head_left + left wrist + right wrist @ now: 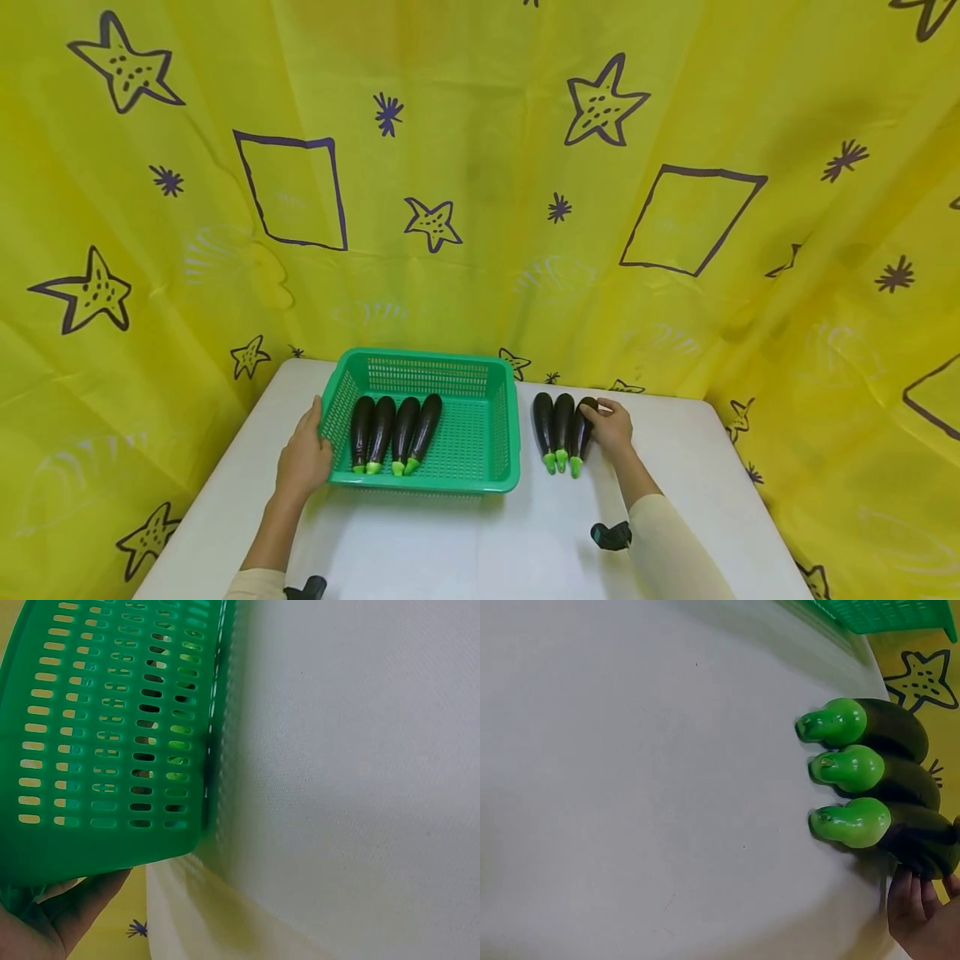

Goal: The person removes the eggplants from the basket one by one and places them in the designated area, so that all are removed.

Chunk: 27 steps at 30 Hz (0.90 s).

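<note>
A green plastic basket (480,479) stands on the white table with several dark eggplants (406,429) lying side by side in its left part. At the basket's left side my left hand (303,458) grips the rim; in the left wrist view only part of that hand (60,922) shows beneath the slotted wall. To the right of the basket, three eggplants (562,421) with green stem ends lie in a row. My right hand (611,427) holds the rightmost eggplant (922,836) near its far end, thumb on top, fingers along its outer side.
The white table (480,550) reaches back to a yellow curtain (480,292) printed with stars, which surrounds it at the back and both sides. Dark devices (611,536) are worn at both wrists.
</note>
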Tool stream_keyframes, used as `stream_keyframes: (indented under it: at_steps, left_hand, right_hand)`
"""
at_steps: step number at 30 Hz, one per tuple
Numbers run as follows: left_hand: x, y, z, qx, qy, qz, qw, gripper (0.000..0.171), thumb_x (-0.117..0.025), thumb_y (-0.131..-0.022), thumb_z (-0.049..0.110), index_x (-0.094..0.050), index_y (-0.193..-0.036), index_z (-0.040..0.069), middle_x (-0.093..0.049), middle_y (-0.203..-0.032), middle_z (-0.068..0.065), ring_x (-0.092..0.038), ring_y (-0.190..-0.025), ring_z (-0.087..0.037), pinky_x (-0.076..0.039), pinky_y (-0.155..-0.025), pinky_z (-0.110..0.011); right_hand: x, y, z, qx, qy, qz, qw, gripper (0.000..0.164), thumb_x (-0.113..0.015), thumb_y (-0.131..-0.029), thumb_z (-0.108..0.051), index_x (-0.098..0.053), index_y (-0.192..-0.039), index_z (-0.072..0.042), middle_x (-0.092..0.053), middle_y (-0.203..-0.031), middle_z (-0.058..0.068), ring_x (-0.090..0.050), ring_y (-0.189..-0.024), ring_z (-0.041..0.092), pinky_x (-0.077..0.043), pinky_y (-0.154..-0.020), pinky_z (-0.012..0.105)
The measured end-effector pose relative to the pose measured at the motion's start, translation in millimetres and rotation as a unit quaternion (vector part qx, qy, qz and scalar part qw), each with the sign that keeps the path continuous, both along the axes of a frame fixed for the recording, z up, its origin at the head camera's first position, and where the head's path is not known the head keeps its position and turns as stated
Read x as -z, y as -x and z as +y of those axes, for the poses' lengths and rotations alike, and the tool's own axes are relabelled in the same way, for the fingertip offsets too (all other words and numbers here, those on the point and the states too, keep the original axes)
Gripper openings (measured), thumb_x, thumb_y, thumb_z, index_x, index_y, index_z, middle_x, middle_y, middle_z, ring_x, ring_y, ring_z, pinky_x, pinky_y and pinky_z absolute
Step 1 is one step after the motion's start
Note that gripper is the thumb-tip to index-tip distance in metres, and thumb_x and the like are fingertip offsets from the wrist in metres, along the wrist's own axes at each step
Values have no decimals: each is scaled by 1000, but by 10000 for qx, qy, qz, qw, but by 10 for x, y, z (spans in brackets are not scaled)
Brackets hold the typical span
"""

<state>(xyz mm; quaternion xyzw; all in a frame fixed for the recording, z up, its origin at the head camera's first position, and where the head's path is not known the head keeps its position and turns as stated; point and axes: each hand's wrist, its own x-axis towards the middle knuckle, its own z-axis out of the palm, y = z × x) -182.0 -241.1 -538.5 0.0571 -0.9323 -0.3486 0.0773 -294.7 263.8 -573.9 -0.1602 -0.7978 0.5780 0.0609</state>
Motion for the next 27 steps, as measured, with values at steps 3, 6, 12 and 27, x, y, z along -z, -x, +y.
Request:
stream_keyframes:
  at_steps: [3,6,12,27]
  left_hand:
    - [7,1,-3,5,-30,-44,10000,72,-41,-98,-1,-13,-164,-8,-24,-165,-34,-53,-122,-52,-45,-98,-68]
    - [5,-2,-7,7,-24,-40,10000,72,-40,-98,0,-13,-164,-8,-24,-165,-34,-52,-126,-53,-44,-99,-69]
    - [13,5,-20,6,-9,-45,10000,71,-40,-99,0,-13,-164,-8,-24,-165,-34,-49,-129,-54,-42,-102,-69]
    - [33,16,-12,41,36,128,9999,72,-42,-97,-1,-15,-163,-10,-27,-163,-35,-53,-123,-53,-46,-96,-68]
  right_hand:
    - [13,-13,10,-84,-186,-31,9998,54,-73,-98,-14,-52,-138,16,-59,-114,29,-59,-75,10,-49,-58,16]
    - [20,-23,9,-151,-301,-37,9994,54,-72,-97,-13,-52,-138,16,-60,-116,31,-62,-81,17,-51,-60,16]
    - [45,-44,29,-247,-496,109,9984,60,-74,-94,-18,-53,-138,18,-62,-119,37,-67,-95,35,-54,-68,21]
    - [22,-81,7,-225,-856,-241,9958,61,-67,-97,-14,-46,-146,17,-57,-133,41,-57,-123,52,-47,-103,54]
